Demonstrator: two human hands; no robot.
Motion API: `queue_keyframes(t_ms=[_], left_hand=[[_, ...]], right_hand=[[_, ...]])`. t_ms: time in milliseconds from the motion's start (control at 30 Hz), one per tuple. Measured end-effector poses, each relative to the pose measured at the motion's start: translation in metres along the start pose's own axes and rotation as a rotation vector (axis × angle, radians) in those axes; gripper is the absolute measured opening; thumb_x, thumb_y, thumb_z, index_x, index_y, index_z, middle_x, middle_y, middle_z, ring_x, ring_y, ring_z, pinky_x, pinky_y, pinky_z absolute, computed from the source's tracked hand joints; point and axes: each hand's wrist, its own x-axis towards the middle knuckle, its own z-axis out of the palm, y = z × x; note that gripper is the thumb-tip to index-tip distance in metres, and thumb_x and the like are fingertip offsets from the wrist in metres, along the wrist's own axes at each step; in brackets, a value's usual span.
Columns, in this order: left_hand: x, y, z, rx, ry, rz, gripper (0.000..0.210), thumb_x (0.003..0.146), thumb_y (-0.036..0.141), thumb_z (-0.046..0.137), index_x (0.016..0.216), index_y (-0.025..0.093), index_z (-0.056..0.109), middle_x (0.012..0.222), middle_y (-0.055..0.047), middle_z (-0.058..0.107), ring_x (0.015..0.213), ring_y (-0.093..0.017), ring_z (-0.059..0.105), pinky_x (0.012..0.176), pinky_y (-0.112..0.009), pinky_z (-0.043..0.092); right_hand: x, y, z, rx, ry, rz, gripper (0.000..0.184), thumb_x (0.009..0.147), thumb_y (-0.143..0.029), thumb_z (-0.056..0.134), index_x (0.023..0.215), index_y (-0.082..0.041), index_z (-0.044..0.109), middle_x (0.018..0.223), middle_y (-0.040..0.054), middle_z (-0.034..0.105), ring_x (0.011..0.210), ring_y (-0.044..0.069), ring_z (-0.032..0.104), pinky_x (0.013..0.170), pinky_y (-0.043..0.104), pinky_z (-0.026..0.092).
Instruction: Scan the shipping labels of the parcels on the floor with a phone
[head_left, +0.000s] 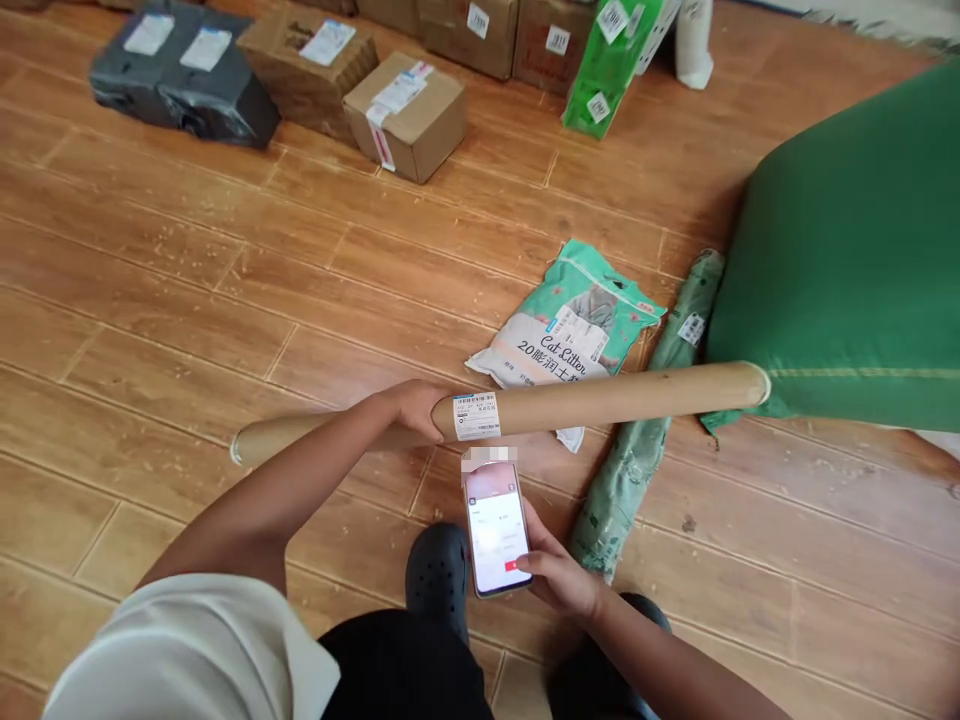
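Gripping a long cardboard tube [600, 398] near its middle, beside the barcode label [476, 416], left hand [415, 408] closed round it, tube level above the wooden floor [150, 300]. Cradling a phone [495, 527] just below, right hand [559, 575] curled about its lower edge, screen up. Far tube end close to a big green sack [855, 260]; cat litter bag [570, 330] beneath; open floor leftward.

One cardboard tube [600, 400], one phone [495, 525], one cat litter bag [570, 320], two grey parcels [180, 70]
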Motion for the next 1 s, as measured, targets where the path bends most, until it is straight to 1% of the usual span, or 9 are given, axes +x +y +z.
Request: queue_keyframes(t_ms=[33,100,200,300,433,500,633,800,1000], left_hand=[[-0.005,0.004,0.009,-0.023,0.007,-0.003,0.090,0.056,0.053,0.075,0.138,0.029,0.048,0.132,-0.004,0.062,0.115,-0.025,0.059,0.097,-0.029,0.041],[-0.010,0.011,0.018,-0.043,0.025,-0.022,0.091,0.056,0.053,0.075,0.140,0.029,0.048,0.133,-0.004,0.061,0.118,-0.026,0.058,0.098,-0.029,0.041],[-0.012,0.018,0.018,-0.047,0.046,-0.053,0.090,0.056,0.054,0.075,0.139,0.029,0.049,0.133,-0.004,0.062,0.120,-0.027,0.057,0.098,-0.029,0.041],[-0.012,0.022,0.015,-0.057,0.037,-0.048,0.087,0.058,0.056,0.074,0.138,0.030,0.051,0.132,-0.005,0.062,0.118,-0.027,0.059,0.096,-0.029,0.043],[-0.011,0.021,0.017,-0.052,0.041,-0.050,0.086,0.060,0.059,0.072,0.138,0.029,0.051,0.133,-0.005,0.062,0.117,-0.027,0.059,0.096,-0.029,0.043],[-0.010,0.019,0.019,-0.045,0.044,-0.042,0.087,0.059,0.059,0.072,0.139,0.031,0.050,0.133,-0.005,0.062,0.116,-0.027,0.060,0.096,-0.030,0.043],[-0.009,0.015,0.020,-0.049,0.039,-0.043,0.089,0.058,0.057,0.073,0.140,0.035,0.047,0.133,-0.003,0.062,0.115,-0.027,0.060,0.094,-0.030,0.043],[-0.009,0.013,0.020,-0.050,0.035,-0.081,0.089,0.057,0.056,0.075,0.138,0.030,0.051,0.134,-0.005,0.060,0.118,-0.028,0.058,0.096,-0.030,0.043],[-0.008,0.013,0.021,-0.060,0.013,-0.103,0.087,0.058,0.055,0.074,0.137,0.028,0.052,0.133,-0.005,0.062,0.119,-0.028,0.058,0.096,-0.030,0.043]], right_hand=[[0.003,0.002,0.002,-0.033,0.004,-0.001,0.078,0.067,-0.025,0.075,0.137,-0.033,0.042,0.115,0.0008,0.066,0.094,0.022,0.061,0.081,0.033,0.043],[0.009,0.005,0.007,-0.096,-0.002,-0.006,0.078,0.069,-0.028,0.076,0.137,-0.033,0.041,0.118,0.0013,0.065,0.096,0.022,0.060,0.083,0.034,0.042],[0.014,0.004,0.019,-0.167,-0.028,-0.025,0.078,0.072,-0.031,0.076,0.140,-0.034,0.037,0.122,0.0016,0.062,0.103,0.024,0.059,0.088,0.037,0.043],[0.016,0.000,0.030,-0.201,-0.035,-0.067,0.077,0.076,-0.034,0.074,0.141,-0.036,0.034,0.127,0.0016,0.060,0.111,0.025,0.057,0.093,0.039,0.042],[0.012,-0.007,0.042,-0.187,-0.036,-0.088,0.073,0.079,-0.034,0.072,0.141,-0.036,0.032,0.131,0.0027,0.057,0.113,0.025,0.057,0.099,0.043,0.042],[0.010,-0.010,0.046,-0.182,-0.035,-0.083,0.071,0.081,-0.033,0.070,0.141,-0.036,0.033,0.131,0.0026,0.057,0.114,0.025,0.057,0.102,0.045,0.040],[0.005,-0.014,0.050,-0.212,-0.021,-0.071,0.072,0.081,-0.036,0.070,0.142,-0.035,0.031,0.132,0.0036,0.056,0.118,0.027,0.055,0.107,0.047,0.037],[0.004,-0.012,0.049,-0.206,-0.023,-0.064,0.073,0.082,-0.036,0.069,0.143,-0.035,0.029,0.132,0.0044,0.056,0.118,0.027,0.055,0.106,0.048,0.038],[0.003,-0.013,0.048,-0.233,0.005,-0.063,0.072,0.082,-0.035,0.070,0.142,-0.035,0.031,0.134,0.0041,0.055,0.123,0.027,0.051,0.110,0.049,0.033]])
